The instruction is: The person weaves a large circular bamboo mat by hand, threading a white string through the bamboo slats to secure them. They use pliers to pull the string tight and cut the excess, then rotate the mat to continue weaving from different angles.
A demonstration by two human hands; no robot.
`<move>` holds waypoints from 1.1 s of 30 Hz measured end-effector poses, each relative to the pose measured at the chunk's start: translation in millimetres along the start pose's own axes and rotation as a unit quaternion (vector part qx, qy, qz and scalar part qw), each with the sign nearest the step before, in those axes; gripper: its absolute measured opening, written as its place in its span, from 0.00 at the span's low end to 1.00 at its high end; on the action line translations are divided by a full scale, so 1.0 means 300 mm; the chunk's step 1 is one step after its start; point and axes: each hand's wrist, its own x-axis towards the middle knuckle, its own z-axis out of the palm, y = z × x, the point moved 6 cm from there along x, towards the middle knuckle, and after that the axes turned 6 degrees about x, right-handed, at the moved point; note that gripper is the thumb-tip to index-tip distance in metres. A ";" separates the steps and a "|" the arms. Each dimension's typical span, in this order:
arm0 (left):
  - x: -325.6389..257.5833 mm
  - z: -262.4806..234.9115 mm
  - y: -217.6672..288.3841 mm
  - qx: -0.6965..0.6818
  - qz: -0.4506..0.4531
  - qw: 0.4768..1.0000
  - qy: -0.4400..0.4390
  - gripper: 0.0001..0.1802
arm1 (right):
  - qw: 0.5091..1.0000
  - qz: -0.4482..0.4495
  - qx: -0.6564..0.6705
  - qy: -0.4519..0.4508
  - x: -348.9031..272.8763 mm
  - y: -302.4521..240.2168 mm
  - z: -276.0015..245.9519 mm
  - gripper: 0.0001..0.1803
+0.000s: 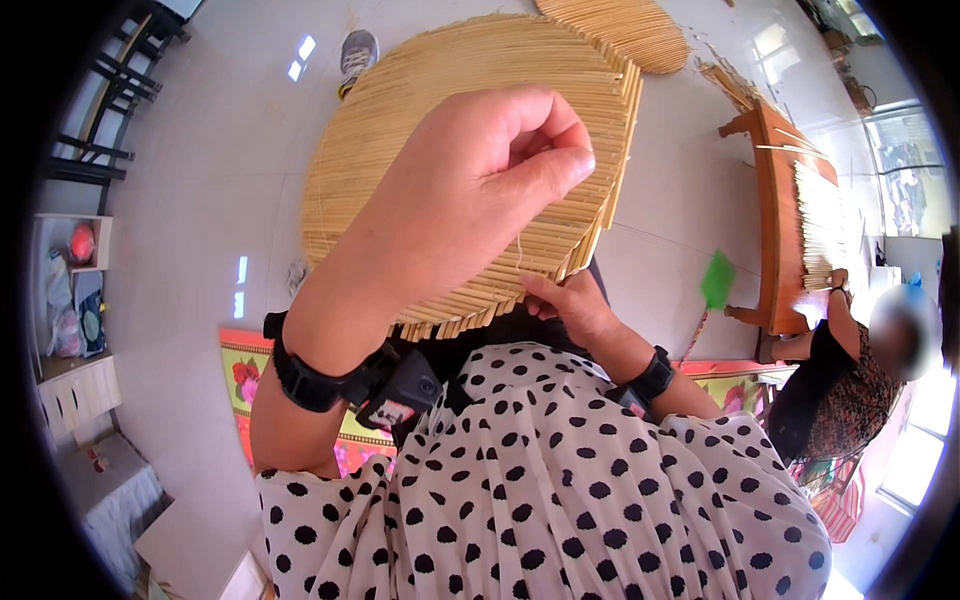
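A large round mat of straw-coloured thin sticks lies in front of me, its near edge over my lap. My left hand is raised above it, thumb and forefinger pinched together. A thin pale thread rises from near the mat's near edge toward this hand and passes out of sight behind it; the fingertips' hold on it is mostly hidden. At the mat's near right rim, my right hand grips the edge, thumb on top and some fingers hidden beneath.
Another round stick mat lies on the floor beyond. To the right, a co-worker reaches toward sticks on a wooden table. A green fly swatter stands near it. Shelves line the left side.
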 end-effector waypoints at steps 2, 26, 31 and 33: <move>-0.024 -0.001 -0.054 0.044 -0.018 0.999 -0.002 0.06 | 1.000 -0.006 0.001 -0.007 0.002 0.008 -0.017 0.15; -0.134 0.170 -0.479 0.185 0.012 0.982 -0.020 0.13 | 0.998 0.001 0.052 0.038 -0.024 0.012 -0.062 0.12; -0.128 0.158 -0.487 0.188 0.025 0.981 -0.044 0.13 | 0.997 0.003 0.062 0.038 -0.018 0.011 -0.064 0.12; -0.123 0.153 -0.467 0.220 0.037 0.973 -0.058 0.13 | 0.998 0.002 0.060 0.034 -0.016 0.009 -0.064 0.12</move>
